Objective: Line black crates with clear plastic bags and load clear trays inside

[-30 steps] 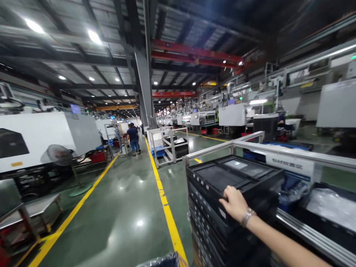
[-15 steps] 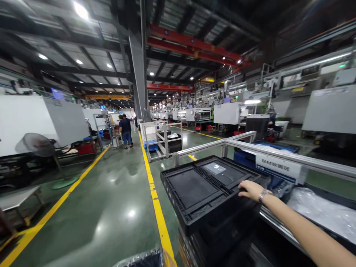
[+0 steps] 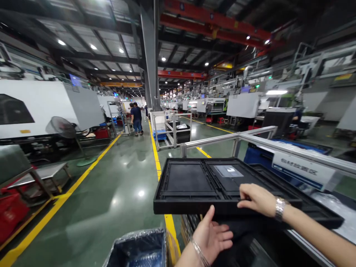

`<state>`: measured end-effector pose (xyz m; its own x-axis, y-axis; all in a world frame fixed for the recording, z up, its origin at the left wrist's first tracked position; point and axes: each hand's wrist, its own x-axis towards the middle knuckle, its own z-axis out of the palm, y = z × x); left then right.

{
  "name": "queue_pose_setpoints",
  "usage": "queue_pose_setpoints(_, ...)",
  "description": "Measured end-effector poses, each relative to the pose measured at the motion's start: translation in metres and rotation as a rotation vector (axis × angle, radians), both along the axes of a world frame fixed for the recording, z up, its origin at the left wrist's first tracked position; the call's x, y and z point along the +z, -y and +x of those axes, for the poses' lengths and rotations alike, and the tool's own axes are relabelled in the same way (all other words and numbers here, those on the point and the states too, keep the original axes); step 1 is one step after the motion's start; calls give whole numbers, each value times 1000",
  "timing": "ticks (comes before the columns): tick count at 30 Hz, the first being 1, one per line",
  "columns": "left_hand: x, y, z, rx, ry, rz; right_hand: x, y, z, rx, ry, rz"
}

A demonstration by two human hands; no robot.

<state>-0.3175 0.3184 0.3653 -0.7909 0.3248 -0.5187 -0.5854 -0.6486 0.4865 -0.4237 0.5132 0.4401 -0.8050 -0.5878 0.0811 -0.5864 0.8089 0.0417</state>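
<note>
A flat black plastic crate [image 3: 185,180], seemingly folded down, lies turned over a stack of black crates, with a clear label pocket [image 3: 228,171] on its top. My right hand [image 3: 257,199], a metal watch at its wrist, has its fingers curled over the near rim. Just below that rim, my left hand [image 3: 213,237] is open, palm up and fingers spread, its thumb close to the edge. Another black crate [image 3: 319,211] shows beneath at the right. The lower part of the stack is dark and partly hidden by my hands.
A lined bin [image 3: 139,248] stands at the bottom, beside a yellow floor line [image 3: 171,222]. A metal rail [image 3: 294,148] with a white sign [image 3: 303,168] runs behind the crates. Further off are a fan [image 3: 62,128], a wheeled frame [image 3: 174,129] and people [image 3: 136,116] in the aisle.
The top crate has swung round, its long side now facing me and sticking out left. My right hand has closed over its near rim. My left hand has come into view from below.
</note>
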Motion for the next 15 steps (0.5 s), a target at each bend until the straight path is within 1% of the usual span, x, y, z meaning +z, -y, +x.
queue_pose_setpoints(2, 23, 4, 2, 8, -8, 13, 19, 6, 7, -27, -8, 4)
queue_pose_setpoints(3, 32, 6, 6, 32, -19, 29, 26, 13, 15, -36, -11, 16)
queue_pose_setpoints(4, 37, 9, 10, 64, -29, 54, 29, 22, 28, -42, -8, 35)
queue_pose_setpoints(5, 39, 13, 14, 93, -21, 76, 29, 34, 45, -45, 1, 60)
queue_pose_setpoints(6, 36, 18, 19, 113, 7, 86, 25, 48, 63, -47, 22, 91)
queue_pose_setpoints(7, 29, 24, 24, 128, 44, 79, 20, 63, 80, -50, 48, 120)
queue_pose_setpoints(8, 18, 31, 28, 137, 87, 49, 14, 77, 95, -23, 92, 136)
queue_pose_setpoints(9, 4, 39, 32, 147, 123, -2, 10, 90, 105, 24, 162, 131)
queue_pose_setpoints(10, -13, 49, 37, 159, 145, -65, 7, 99, 108, 73, 229, 110)
queue_pose_setpoints(11, -29, 59, 42, 179, 141, -126, 6, 104, 102, 108, 277, 78)
queue_pose_setpoints(12, -44, 68, 47, 208, 120, -175, 7, 105, 89, 107, 286, 41)
queue_pose_setpoints(13, -57, 78, 51, 238, 102, -212, 10, 101, 70, 63, 256, 9)
queue_pose_setpoints(14, -65, 86, 56, 266, 84, -238, 12, 95, 45, -18, 177, -16)
queue_pose_setpoints(15, -70, 93, 60, 288, 69, -255, 12, 86, 19, -129, 80, -30)
